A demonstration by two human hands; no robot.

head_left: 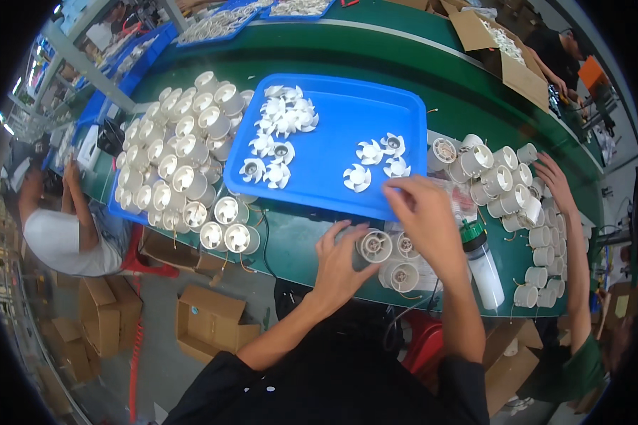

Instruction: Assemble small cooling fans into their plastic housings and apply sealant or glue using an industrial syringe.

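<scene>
My left hand [340,262] holds a short white cylindrical fan housing [374,246] between thumb and fingers, its open end with a spoked hub facing up. My right hand [427,219] hovers at the near right edge of the blue tray [326,202], fingers bent and a little apart, with nothing visible in them. In the tray lie white fan impellers: a heap [287,113] at the far left and several loose ones, the closest to my right hand being an impeller [397,167]. More housings stand by my hands, including a housing [404,277] at the table edge.
Many housings with impellers inside [184,145] crowd the left. Others [503,180] stand at the right, where a co-worker's hand [556,185] reaches among them. A green-capped clear bottle [483,269] lies beside my right forearm. Cardboard boxes [213,322] sit on the floor.
</scene>
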